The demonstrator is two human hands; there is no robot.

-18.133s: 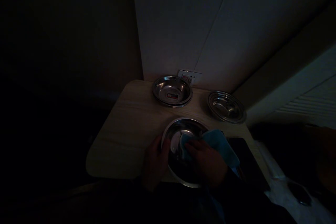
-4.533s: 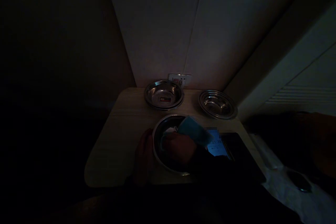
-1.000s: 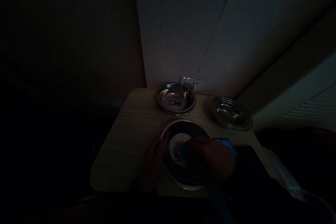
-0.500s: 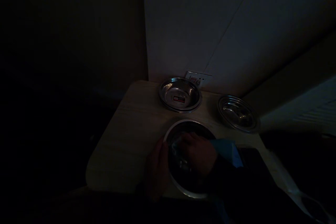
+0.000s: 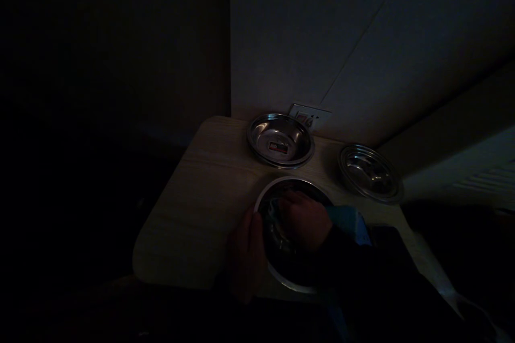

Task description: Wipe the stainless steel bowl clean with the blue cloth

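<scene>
Feed's very dark on my end. Nearest me, low right: dark sleeve point(image 5: 362, 273), running up to my right hand point(image 5: 303, 220). That hand is down inside the steel bowl point(image 5: 261, 195), fingers curled closed over the blue cloth point(image 5: 341, 220); fingertips mostly lost in shadow. Cloth shows on both sides of the hand: one bit against the bowl's inner left side, the rest out past the right rim.

My left hand point(image 5: 245, 252) is at the bowl's left rim, fingers together and touching it from outside. Can't tell from here whether they pinch the rim or only steady it.

Bowl sits mouth up at the near edge of the pale wood-look table point(image 5: 193, 214), centre-right; its inside is mostly black, a few glints at the bottom.

Just right of the cloth I get a bluish lit screen point(image 5: 363, 234), partly covered, then a dark flat object point(image 5: 390, 244) beside it.

Farther back, right: nested steel bowls point(image 5: 368, 171), several rims visible. Back middle: another small bowl stack point(image 5: 277, 136), with a red-and-dark label point(image 5: 278, 148) inside the top one. Right behind that, socket plate point(image 5: 309, 114) on the pale wall point(image 5: 306, 37).
</scene>
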